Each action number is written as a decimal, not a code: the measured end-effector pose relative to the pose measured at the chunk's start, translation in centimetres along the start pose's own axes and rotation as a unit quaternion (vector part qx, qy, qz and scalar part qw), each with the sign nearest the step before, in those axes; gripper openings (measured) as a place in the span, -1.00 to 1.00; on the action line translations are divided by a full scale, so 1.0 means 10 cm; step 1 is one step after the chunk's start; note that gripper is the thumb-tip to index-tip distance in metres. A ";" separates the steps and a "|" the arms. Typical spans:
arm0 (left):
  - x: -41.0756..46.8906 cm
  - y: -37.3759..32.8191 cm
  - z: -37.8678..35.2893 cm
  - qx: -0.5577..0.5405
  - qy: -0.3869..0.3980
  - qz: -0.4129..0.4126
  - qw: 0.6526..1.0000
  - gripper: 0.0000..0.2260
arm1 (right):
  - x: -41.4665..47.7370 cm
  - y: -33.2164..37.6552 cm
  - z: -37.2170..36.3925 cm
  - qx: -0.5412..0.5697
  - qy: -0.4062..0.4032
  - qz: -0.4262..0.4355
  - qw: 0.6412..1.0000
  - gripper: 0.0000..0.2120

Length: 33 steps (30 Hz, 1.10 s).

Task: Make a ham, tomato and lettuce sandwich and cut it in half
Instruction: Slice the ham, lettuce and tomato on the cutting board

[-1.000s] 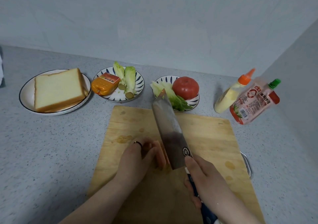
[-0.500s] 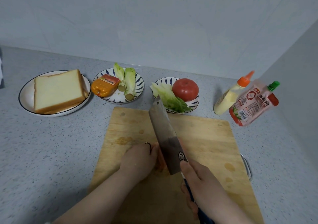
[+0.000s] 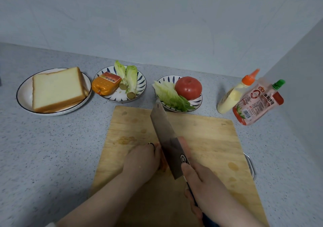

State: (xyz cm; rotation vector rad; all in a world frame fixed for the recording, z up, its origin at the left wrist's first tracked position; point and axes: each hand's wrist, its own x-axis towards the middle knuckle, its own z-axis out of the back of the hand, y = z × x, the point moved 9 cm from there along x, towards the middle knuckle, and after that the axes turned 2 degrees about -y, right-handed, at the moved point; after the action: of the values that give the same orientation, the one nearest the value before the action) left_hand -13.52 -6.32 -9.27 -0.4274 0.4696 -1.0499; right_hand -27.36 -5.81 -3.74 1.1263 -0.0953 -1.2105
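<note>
The grey bench point(image 3: 52, 148) runs wide to the left of the wooden board point(image 3: 209, 139); the board's near edge is cut off by the frame, and its far half and right side show plain wood. On it the knife point(image 3: 166, 136) stands tilted, its dark handle almost wholly hidden in the right hand point(image 3: 201, 188), whose fingers clench round it. Against the blade's left face, the left hand point(image 3: 141, 160) curls its fingers down over the ham point(image 3: 162, 164), hiding all but a blurred pink sliver.
</note>
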 end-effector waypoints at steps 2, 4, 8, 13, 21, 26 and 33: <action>0.00 0.00 -0.01 -0.001 0.003 -0.005 1.000 -0.66 | 0.01 0.00 0.00 -0.010 0.000 -0.009 1.000 -0.76; 0.00 0.00 -0.01 0.002 0.002 -0.007 1.000 -0.65 | 0.03 0.02 0.00 -0.031 -0.004 -0.009 0.999 -0.73; 0.01 0.00 -0.01 0.015 -0.004 -0.008 1.000 -0.65 | 0.07 0.05 -0.02 -0.052 0.002 -0.013 0.999 -0.73; 0.02 0.01 -0.03 0.041 -0.010 -0.004 0.999 -0.61 | 0.09 0.06 -0.06 -0.042 0.002 -0.021 0.999 -0.76; 0.01 0.01 -0.05 0.041 -0.009 -0.015 0.999 -0.61 | 0.18 0.07 -0.10 -0.051 -0.019 0.000 0.999 -0.67; 0.02 0.01 -0.06 0.051 -0.010 -0.013 0.999 -0.60 | 0.24 -0.05 -0.16 -0.071 -0.054 -0.008 0.996 -0.64; 0.03 0.02 -0.06 0.047 -0.015 -0.013 0.999 -0.60 | 0.27 -0.14 -0.21 -0.079 -0.080 0.006 0.994 -0.69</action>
State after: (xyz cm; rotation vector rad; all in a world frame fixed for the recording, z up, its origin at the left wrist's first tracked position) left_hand -13.58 -6.57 -9.94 -0.3661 0.3862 -1.0846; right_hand -25.96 -6.46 -7.12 0.8887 -0.1249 -1.2741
